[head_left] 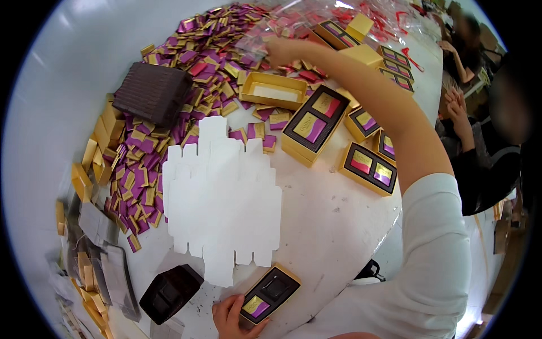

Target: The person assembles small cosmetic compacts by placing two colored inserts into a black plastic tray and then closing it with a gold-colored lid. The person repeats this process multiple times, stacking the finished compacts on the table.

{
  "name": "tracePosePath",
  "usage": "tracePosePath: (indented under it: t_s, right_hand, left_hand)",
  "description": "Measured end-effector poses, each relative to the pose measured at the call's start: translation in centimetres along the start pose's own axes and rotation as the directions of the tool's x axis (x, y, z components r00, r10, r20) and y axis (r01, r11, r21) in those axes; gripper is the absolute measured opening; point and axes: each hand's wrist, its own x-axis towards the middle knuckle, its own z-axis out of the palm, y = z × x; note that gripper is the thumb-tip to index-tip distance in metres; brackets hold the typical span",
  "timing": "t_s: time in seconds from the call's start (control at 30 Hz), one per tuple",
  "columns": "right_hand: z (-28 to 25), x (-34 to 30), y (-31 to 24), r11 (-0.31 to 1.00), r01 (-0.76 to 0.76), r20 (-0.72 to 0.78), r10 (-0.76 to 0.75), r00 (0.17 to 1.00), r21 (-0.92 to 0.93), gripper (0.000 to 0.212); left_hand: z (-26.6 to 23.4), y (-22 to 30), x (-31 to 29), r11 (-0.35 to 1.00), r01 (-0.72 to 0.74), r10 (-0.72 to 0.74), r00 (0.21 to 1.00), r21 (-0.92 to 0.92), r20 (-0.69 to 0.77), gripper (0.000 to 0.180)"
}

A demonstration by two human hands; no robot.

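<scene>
My left hand (230, 320) grips the near left side of a small gold box (271, 295) at the table's front. The box has a dark two-slot insert; a purple-and-gold wrapped chocolate (256, 307) fills the near slot, and the far slot shows bare. My right arm stretches across the table. At its end my right hand (284, 53) is curled down over the far edge of a big heap of wrapped chocolates (226, 62); whatever its fingers hold is hidden. Left of the box lies a stack of dark plastic inserts (171, 294).
Flat white card blanks (223, 198) cover the middle. A stack of dark trays (153, 94) stands on the heap. An empty gold box (274, 90) and filled boxes (313, 124) sit beyond. Gold box parts (82, 181) line the left; other people's hands (460, 110) are at right.
</scene>
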Motion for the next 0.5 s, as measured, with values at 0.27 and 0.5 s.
tracePosePath:
  t_s: [0.27,0.5]
  right_hand:
    - [-6.1,-17.4,-4.2,0.547,0.442,-0.492,-0.062,0.868,0.711,0.021]
    - [5.6,-31.6,-12.8,-0.187,0.048,-0.132,-0.465,0.875,0.981,0.008]
  left_hand:
    - [0.2,0.2,0.8,0.999,-0.021,0.022,0.999,0.037,-0.027,0.074]
    - [1.2,0.8,0.6,0.974,-0.125,0.143,0.986,0.189,-0.089,0.075]
